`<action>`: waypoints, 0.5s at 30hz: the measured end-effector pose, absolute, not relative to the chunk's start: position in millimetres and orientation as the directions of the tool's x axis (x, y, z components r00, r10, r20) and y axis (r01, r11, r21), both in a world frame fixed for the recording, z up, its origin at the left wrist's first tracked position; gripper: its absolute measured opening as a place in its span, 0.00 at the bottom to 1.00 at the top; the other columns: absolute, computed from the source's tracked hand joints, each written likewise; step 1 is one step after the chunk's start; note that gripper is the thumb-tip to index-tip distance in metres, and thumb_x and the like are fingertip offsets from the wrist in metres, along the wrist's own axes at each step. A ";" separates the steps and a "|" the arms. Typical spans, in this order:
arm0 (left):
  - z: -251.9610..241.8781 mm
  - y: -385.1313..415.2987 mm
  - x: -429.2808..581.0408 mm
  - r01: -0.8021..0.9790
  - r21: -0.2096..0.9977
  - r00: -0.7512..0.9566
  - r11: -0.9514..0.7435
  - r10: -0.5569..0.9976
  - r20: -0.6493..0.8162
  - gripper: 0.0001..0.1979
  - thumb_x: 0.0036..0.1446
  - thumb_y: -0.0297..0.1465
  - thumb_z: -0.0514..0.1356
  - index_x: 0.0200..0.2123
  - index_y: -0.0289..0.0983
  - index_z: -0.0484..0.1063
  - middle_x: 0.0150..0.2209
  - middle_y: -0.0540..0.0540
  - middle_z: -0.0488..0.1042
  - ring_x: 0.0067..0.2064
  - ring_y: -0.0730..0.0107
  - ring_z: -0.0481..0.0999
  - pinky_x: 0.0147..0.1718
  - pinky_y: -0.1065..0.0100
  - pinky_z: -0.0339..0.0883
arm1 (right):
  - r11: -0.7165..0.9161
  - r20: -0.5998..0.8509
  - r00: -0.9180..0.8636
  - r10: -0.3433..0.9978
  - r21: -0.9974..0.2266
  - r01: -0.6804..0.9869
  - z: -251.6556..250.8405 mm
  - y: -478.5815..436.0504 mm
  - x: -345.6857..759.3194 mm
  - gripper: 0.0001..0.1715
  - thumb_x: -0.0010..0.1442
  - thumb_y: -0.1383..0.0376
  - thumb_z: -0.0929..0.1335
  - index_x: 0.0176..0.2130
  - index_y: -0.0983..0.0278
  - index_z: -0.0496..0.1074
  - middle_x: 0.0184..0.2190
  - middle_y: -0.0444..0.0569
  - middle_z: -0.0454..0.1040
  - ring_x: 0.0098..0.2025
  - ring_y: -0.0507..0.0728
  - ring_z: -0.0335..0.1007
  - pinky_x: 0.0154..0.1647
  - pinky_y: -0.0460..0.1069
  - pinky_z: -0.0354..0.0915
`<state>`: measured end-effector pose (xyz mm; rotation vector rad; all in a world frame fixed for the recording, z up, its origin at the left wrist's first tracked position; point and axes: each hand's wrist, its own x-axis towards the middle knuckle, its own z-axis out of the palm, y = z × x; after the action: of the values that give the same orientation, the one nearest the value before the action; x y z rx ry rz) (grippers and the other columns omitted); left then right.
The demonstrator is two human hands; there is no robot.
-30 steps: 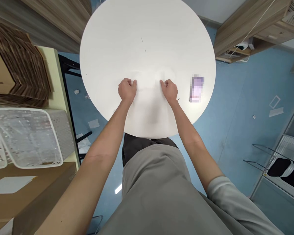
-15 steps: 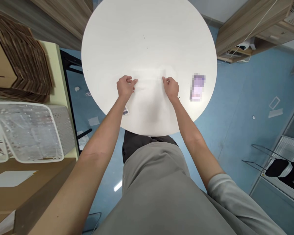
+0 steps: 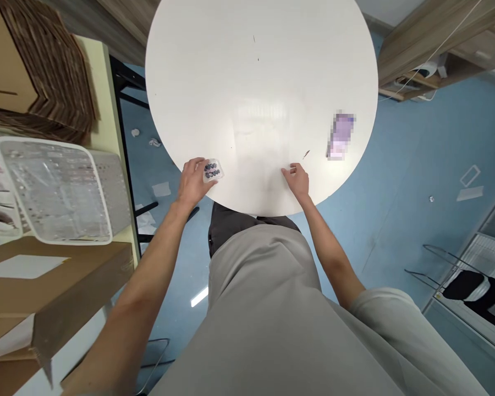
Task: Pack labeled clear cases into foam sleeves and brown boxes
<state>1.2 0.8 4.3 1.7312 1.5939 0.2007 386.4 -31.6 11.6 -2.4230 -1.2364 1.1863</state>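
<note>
A small clear plastic case (image 3: 213, 171) with two rows of dark, glossy pieces lies at the near left edge of the round white table (image 3: 202, 66). My left hand (image 3: 193, 180) grips its left side, thumb along the near edge and fingers over the far one. Over the table's near right part is my right hand (image 3: 297, 179), fingers loosely curled and thumb held apart, with nothing visible in it. Between the hands, a faint see-through rectangle (image 3: 259, 124) shows on the tabletop; whether it is film or only a reflection I cannot tell.
A pixelated purple-pink item (image 3: 341, 136) lies on the table's right side, near a small dark scrap (image 3: 306, 154). On the left side table are stacked flat cardboard (image 3: 53, 71) and a white basket (image 3: 115, 192) of clear packaging. A cardboard box (image 3: 86, 280) stands in front.
My left hand has moved left and toward me, and now holds the clear case. My right hand has come nearer to me and loosened its pinch. The view has shifted slightly.
</note>
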 end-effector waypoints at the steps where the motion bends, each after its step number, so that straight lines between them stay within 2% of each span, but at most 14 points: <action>1: 1.8 -2.2 1.0 0.778 0.624 0.209 0.066 0.911 -0.357 0.28 0.60 0.39 0.72 0.62 0.46 0.73 0.67 0.35 0.71 0.74 0.37 0.67 0.76 0.39 0.61 | -0.646 -0.581 0.342 0.739 -0.465 0.606 11.7 -36.8 385.7 0.22 0.71 0.51 0.72 0.56 0.61 0.75 0.50 0.57 0.84 0.52 0.66 0.81 0.52 0.57 0.73; 5: -3.8 -1.6 3.7 0.747 0.660 0.203 0.075 0.920 -0.335 0.27 0.57 0.33 0.72 0.60 0.50 0.75 0.65 0.38 0.73 0.73 0.40 0.67 0.76 0.42 0.62 | -0.644 -0.583 0.342 0.737 -0.454 0.615 11.1 -44.1 384.7 0.19 0.72 0.54 0.71 0.55 0.62 0.75 0.51 0.58 0.84 0.53 0.65 0.81 0.53 0.57 0.72; 9: 4.8 -0.4 23.3 0.761 0.649 0.274 -0.002 0.907 -0.318 0.33 0.56 0.31 0.72 0.64 0.44 0.73 0.67 0.34 0.71 0.72 0.36 0.66 0.76 0.38 0.61 | -0.640 -0.587 0.333 0.738 -0.452 0.621 12.3 -45.6 382.9 0.17 0.71 0.54 0.72 0.53 0.61 0.75 0.51 0.57 0.84 0.53 0.65 0.80 0.53 0.57 0.72; 15: 19.2 -11.4 93.6 0.694 0.696 0.474 -0.183 0.844 -0.251 0.36 0.61 0.31 0.69 0.71 0.39 0.67 0.70 0.31 0.69 0.71 0.37 0.66 0.73 0.36 0.63 | -0.648 -0.617 0.319 0.720 -0.433 0.627 15.9 -55.2 383.8 0.12 0.73 0.56 0.70 0.47 0.61 0.76 0.49 0.57 0.84 0.50 0.63 0.81 0.52 0.55 0.72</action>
<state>93.6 -11.4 19.2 1.9370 1.2785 0.2416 383.8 -55.2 15.9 -2.4568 -1.2601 1.2432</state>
